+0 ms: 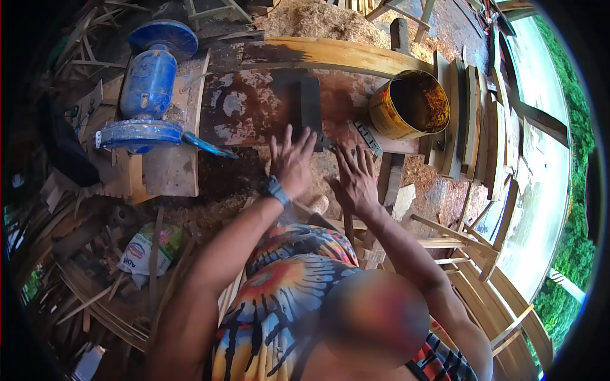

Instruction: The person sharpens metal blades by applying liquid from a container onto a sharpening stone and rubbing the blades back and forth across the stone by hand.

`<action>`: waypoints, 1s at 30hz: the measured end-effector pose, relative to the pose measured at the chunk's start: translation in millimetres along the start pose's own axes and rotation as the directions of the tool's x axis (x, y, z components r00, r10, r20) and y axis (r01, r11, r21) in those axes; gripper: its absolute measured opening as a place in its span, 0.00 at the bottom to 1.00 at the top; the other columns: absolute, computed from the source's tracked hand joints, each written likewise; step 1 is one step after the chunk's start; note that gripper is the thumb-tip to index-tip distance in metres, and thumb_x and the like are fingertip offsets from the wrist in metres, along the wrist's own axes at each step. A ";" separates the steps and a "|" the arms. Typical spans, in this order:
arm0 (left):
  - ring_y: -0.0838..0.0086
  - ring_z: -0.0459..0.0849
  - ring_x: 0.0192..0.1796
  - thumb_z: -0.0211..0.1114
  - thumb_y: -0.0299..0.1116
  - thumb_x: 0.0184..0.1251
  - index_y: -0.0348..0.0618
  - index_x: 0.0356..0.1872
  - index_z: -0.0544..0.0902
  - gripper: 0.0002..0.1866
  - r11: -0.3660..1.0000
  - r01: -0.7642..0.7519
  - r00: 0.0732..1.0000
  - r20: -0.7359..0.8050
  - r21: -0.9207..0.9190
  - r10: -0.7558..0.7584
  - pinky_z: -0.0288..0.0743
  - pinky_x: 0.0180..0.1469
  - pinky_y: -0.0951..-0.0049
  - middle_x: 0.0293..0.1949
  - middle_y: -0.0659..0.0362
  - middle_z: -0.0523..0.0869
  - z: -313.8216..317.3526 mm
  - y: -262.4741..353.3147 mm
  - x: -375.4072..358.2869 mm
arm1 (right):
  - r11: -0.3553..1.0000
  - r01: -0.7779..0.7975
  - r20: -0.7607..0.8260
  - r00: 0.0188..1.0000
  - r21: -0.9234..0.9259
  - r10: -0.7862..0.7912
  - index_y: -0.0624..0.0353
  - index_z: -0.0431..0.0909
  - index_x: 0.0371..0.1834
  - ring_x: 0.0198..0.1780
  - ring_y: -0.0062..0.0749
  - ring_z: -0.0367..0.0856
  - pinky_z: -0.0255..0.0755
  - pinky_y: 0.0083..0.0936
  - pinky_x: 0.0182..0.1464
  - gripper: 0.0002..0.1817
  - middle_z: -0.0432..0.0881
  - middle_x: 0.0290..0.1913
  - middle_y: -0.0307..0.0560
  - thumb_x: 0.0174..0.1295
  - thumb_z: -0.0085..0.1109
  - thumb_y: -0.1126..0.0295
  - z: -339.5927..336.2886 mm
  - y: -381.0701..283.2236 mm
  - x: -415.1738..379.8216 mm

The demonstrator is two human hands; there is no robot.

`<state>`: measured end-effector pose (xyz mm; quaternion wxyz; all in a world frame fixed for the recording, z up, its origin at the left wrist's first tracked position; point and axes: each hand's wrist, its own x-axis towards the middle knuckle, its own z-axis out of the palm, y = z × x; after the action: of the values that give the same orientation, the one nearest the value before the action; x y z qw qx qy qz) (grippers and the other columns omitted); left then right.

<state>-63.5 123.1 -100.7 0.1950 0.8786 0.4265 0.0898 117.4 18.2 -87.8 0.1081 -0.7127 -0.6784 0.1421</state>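
My left hand (293, 164), with a watch on its wrist, has its fingers stretched out and apart. Its fingertips lie at the near end of a dark, flat rectangular block (311, 105) on the stained bench (267, 108). Beside it my right hand (357, 181) is also spread, fingers pointing away from me over the bench's near edge. A small dark piece (326, 143) lies between the two hands, near the right fingertips; what it is I cannot make out. Just beyond the right fingers rests a small metal piece with slots (367, 138).
A yellow bucket (406, 108) with dark contents stands at the bench's right end. At left sits a blue bench grinder-like machine (149, 82). Wooden boards (467, 120) stand at right, a long plank (337, 54) lies along the far side, and sawdust (318, 22) covers the floor beyond.
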 end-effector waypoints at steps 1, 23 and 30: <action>0.47 0.53 0.84 0.59 0.27 0.61 0.48 0.76 0.72 0.36 1.000 -0.009 1.000 -0.009 0.019 0.010 0.37 0.80 0.29 0.79 0.58 0.68 -1.4 -8.8 16.3 | 1.000 0.016 -0.038 0.999 0.010 -0.016 0.54 0.60 0.81 0.83 0.62 0.48 0.42 0.59 0.81 0.41 0.60 0.82 0.50 0.71 0.53 0.43 0.9 2.4 14.3; 0.46 0.49 0.84 0.60 0.32 0.62 0.40 0.76 0.70 0.36 0.991 0.078 0.995 -0.072 0.105 -0.071 0.36 0.79 0.29 0.79 0.51 0.65 -9.5 -41.9 31.5 | 0.979 0.199 -0.094 0.975 -0.038 -0.202 0.56 0.67 0.78 0.82 0.63 0.53 0.41 0.60 0.82 0.37 0.65 0.80 0.48 0.71 0.56 0.47 4.4 -5.9 70.7; 0.44 0.52 0.83 0.57 0.29 0.66 0.39 0.74 0.71 0.32 0.987 0.101 0.980 -0.181 0.122 -0.078 0.37 0.80 0.32 0.79 0.50 0.66 -1.1 -35.4 18.0 | 0.978 0.210 -0.027 0.977 -0.008 -0.210 0.55 0.66 0.78 0.83 0.62 0.50 0.38 0.63 0.81 0.38 0.64 0.81 0.48 0.70 0.56 0.45 -1.0 -5.1 77.5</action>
<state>-78.0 157.3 -114.7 0.1025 0.8580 0.4862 0.1301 116.0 95.9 -89.4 0.1299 -0.6393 -0.7486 0.1183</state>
